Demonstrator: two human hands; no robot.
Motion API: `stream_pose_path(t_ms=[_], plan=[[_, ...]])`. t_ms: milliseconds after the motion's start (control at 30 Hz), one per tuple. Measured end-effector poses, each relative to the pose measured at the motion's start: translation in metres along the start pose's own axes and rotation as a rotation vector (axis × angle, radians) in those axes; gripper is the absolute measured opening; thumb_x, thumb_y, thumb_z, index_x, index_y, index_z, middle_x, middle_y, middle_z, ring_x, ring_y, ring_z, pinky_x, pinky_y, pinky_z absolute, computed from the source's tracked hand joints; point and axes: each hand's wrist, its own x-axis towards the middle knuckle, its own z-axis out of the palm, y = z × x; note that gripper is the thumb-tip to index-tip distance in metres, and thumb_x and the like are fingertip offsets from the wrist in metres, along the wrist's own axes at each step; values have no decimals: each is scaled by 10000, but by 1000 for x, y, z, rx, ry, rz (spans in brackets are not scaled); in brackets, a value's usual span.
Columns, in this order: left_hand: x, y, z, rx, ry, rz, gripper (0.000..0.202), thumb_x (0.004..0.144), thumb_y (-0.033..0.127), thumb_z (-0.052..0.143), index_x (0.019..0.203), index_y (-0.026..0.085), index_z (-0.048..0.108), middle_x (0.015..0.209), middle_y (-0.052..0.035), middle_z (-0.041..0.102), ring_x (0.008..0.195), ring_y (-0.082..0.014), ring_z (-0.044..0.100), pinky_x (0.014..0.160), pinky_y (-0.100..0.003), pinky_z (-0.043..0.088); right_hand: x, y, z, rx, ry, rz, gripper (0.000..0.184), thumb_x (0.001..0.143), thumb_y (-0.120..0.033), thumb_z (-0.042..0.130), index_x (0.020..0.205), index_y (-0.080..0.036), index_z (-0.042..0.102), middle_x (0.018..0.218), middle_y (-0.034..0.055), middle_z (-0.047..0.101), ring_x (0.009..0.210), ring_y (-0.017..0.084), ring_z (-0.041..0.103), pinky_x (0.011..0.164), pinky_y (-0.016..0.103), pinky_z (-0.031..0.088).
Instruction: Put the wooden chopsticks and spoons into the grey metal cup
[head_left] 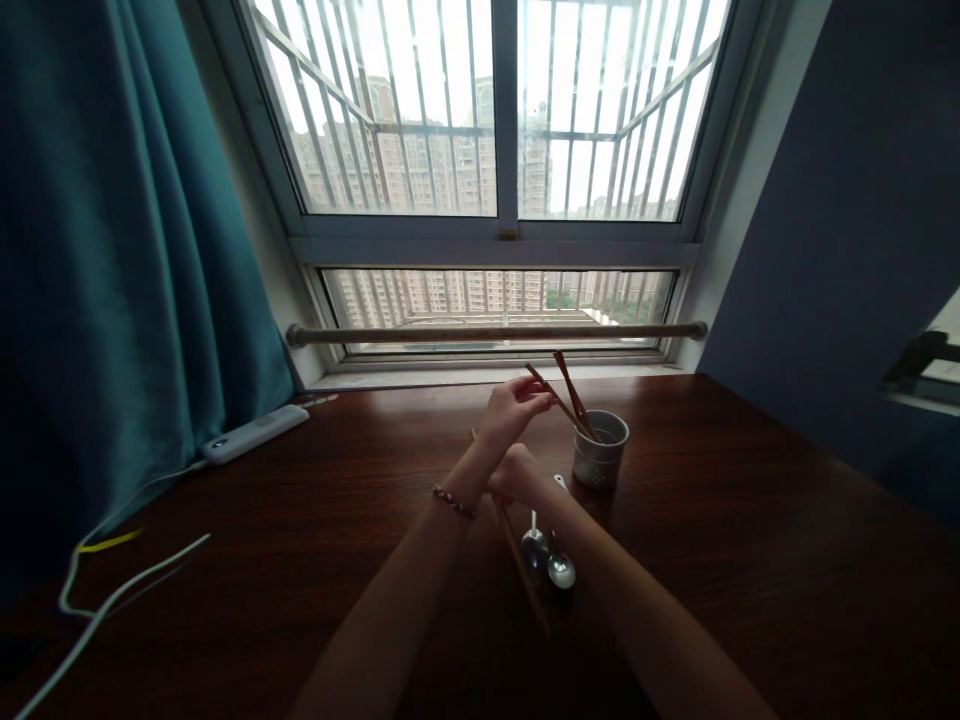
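My left hand (517,405), a braided bracelet on its wrist, pinches a wooden chopstick (570,413) near its upper part. The lower end of that chopstick is inside a grey cup (600,465). Redder chopsticks (568,380) lean in the same cup, crossing it. Below the left wrist, my right hand (517,474) is closed around wooden chopsticks (523,570), which slant down toward me; their exact number is hidden. The forearms cross. Two metal spoons (535,552) (561,571) lie beside these chopsticks, their handles partly covered by the right forearm.
A white power strip (255,434) with a white cable (97,620) lies on the left of the brown wooden table (315,560). A teal curtain (150,250) hangs at the left. Beyond the table is a window with a horizontal rail (495,334); a wall stands at the right.
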Motion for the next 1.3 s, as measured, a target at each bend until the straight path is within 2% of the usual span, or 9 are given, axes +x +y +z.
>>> stream_pose_path(t_ms=[233,400,467,567,633,800,900,1067,1300], plan=[[-24,61,-30,129,77,70,500,641,219,700,1065,57,490,1001,-157,556,822,-221,578,751,-330,488,-27,-30,-49,-12,74,-159,106,654,-213,484,646,-108,498,560,24,546,481,84,506,433,159,351],[-29,86,-56,63,435,342,276,715,258,601,940,103,561,900,-108,590,700,-142,582,593,-203,496,-77,-51,-109,-73,496,-172,153,743,-265,464,716,-122,513,598,13,543,487,72,488,448,166,348],[-26,85,-67,111,514,360,251,706,268,601,892,103,571,843,-93,598,627,-115,566,529,-168,470,-98,-53,-129,-97,818,-140,212,782,-328,444,791,-131,523,634,21,552,509,86,498,470,187,368],[-17,69,-77,248,380,177,266,649,296,642,790,80,580,699,-85,593,482,-96,498,410,-154,400,-116,-47,-148,-149,1180,-132,267,817,-353,413,928,-131,511,752,58,573,580,111,524,526,225,398],[-10,49,-76,366,217,-16,239,634,291,645,705,73,578,608,-75,573,407,-81,433,354,-147,331,-117,-40,-152,-251,1254,-119,253,817,-331,423,933,-127,518,791,74,573,623,131,531,575,254,405],[-3,-22,-49,791,-150,-507,181,727,217,536,617,78,574,571,-91,572,444,-115,491,385,-163,341,-88,-23,-146,-445,1058,30,168,796,-231,451,903,-133,537,807,77,580,724,167,544,645,269,387],[-7,-52,-31,1173,-277,-578,126,674,185,565,590,92,576,581,-103,578,553,-177,560,472,-205,409,-66,-12,-135,-482,860,149,178,804,-232,443,932,-147,534,814,86,586,776,183,552,649,260,376],[-15,-62,-17,1362,-298,-576,103,646,198,575,661,97,589,707,-152,597,689,-267,575,570,-311,445,-37,12,-117,-494,651,256,184,816,-243,423,938,-164,537,818,91,586,821,182,556,677,247,373],[-17,-67,-14,1298,-378,-631,133,615,231,615,681,120,585,705,-103,603,693,-240,578,545,-263,447,-25,29,-111,-475,515,312,208,763,-218,470,935,-155,568,852,101,585,857,166,549,697,226,376]])
